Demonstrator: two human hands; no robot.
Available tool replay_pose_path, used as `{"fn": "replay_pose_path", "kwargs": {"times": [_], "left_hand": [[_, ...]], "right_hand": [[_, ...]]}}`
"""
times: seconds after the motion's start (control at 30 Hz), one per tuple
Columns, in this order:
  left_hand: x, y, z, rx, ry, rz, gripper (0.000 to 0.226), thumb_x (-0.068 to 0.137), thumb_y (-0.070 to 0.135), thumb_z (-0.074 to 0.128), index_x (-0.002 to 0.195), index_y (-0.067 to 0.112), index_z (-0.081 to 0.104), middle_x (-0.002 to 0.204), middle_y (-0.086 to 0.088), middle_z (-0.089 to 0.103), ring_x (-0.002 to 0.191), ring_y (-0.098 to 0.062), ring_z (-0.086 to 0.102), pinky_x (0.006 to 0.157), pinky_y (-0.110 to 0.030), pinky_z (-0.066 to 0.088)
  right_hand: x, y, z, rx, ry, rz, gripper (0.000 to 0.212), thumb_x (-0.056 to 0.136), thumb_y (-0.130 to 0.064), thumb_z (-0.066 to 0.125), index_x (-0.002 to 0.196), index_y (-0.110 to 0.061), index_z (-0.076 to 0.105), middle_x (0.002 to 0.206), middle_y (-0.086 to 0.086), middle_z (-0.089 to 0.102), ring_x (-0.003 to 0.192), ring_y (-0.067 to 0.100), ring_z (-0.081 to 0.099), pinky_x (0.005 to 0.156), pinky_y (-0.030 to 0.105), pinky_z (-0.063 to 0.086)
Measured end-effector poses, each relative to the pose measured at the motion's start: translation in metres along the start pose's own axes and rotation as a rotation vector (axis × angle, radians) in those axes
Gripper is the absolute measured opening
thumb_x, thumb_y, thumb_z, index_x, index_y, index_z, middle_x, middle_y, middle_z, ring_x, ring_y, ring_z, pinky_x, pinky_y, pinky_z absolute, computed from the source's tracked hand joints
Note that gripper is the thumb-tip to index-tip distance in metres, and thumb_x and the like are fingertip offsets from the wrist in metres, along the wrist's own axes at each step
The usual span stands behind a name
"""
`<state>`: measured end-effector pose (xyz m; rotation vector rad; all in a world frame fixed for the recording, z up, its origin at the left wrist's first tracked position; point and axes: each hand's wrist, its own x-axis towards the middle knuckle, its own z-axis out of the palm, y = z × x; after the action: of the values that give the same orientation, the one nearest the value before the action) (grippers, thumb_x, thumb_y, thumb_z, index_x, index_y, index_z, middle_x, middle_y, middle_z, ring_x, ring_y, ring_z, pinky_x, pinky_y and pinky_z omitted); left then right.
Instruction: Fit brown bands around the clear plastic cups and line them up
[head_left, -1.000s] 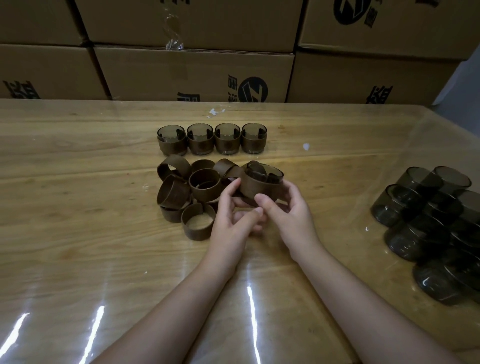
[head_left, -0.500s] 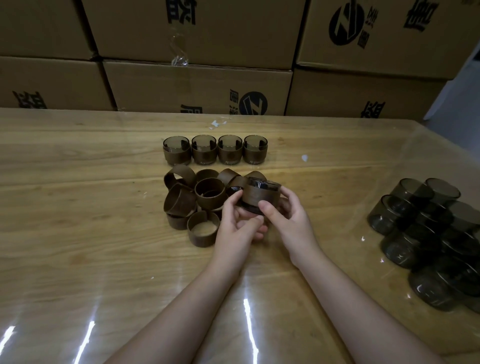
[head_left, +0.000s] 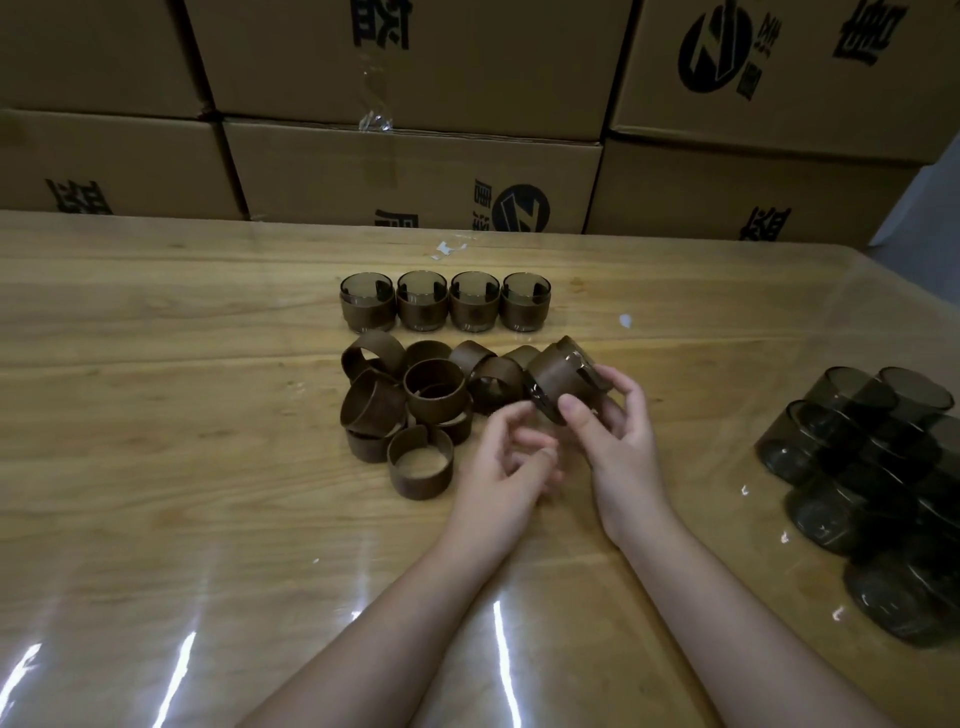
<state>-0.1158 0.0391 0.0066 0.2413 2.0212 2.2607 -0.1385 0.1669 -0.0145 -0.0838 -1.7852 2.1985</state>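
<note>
My right hand (head_left: 618, 441) grips a clear cup with a brown band around it (head_left: 558, 379), tilted on its side above the table. My left hand (head_left: 501, 467) hangs just left of it, fingers loosely curled and holding nothing. A row of several banded cups (head_left: 444, 301) stands upright behind. A heap of loose brown bands (head_left: 410, 405) lies left of my hands. Bare smoky clear cups (head_left: 872, 467) are piled at the right.
The wooden table (head_left: 156, 415) has a glossy clear cover. Stacked cardboard boxes (head_left: 415, 171) form a wall along its far edge. Small white scraps (head_left: 626, 320) lie near the row of cups.
My left hand has let go of the banded cup and drawn back a little. My right hand has tipped the cup onto its side and holds it alone.
</note>
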Motion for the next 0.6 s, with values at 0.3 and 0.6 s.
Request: {"fn": "replay_pose_path", "kwargs": {"times": [0.3,0.6], "left_hand": [[-0.005,0.0,0.002,0.274,-0.115,0.053,0.024,0.093,0.005,0.055,0.084,0.026,0.062,0.072,0.005,0.064,0.07,-0.014,0.06,0.072,-0.029,0.05],[-0.004,-0.001,0.0,0.33,-0.142,0.038,0.019,0.094,0.013,0.054,0.087,0.028,0.064,0.073,0.011,0.064,0.072,-0.006,0.059,0.073,-0.025,0.049]], "right_hand": [[0.004,0.007,0.0,0.013,0.051,0.01,0.039,0.073,-0.028,0.08,0.099,-0.049,0.061,0.105,-0.004,0.074,0.098,0.009,0.069,0.076,0.021,0.053],[0.077,-0.003,-0.009,-0.174,0.224,0.077,0.063,0.084,-0.023,0.074,0.138,-0.031,0.041,0.13,0.002,0.062,0.117,0.012,0.058,0.101,0.033,0.045]]}}
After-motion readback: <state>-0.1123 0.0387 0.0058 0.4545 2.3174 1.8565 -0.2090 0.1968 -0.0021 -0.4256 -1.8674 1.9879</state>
